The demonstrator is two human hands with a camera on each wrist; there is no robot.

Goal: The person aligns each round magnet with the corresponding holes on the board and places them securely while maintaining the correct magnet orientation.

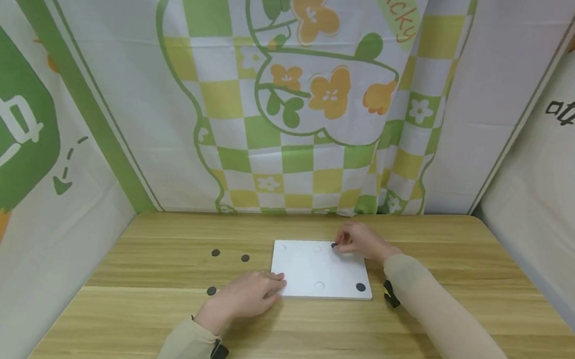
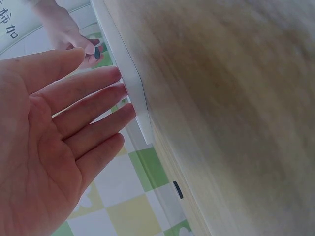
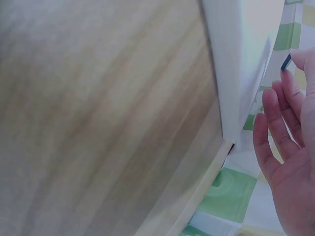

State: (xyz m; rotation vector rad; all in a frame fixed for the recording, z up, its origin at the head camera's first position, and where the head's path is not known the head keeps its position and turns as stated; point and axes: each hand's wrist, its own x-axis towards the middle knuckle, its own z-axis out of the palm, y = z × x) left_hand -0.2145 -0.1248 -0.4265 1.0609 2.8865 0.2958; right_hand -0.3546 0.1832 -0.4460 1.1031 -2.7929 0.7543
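A white board (image 1: 301, 268) with shallow round recesses lies flat on the table. My right hand (image 1: 362, 242) pinches a small dark disc (image 3: 286, 62) between thumb and index finger over the board's far right part. In the right wrist view the disc stands edge-on, with the other fingers spread apart. Straight fingers of my left hand (image 1: 252, 296) rest on the board's left edge; the left wrist view shows its palm and no object held. Another dark disc (image 1: 360, 287) sits at the near right corner of the board. Three recesses show as bare circles.
Three loose dark discs lie on the wooden table (image 1: 168, 271) left of the board: two farther back, and a nearer disc (image 1: 211, 291) beside my left wrist. A checkered curtain (image 1: 288, 168) hangs behind the table, with printed cloth on both sides.
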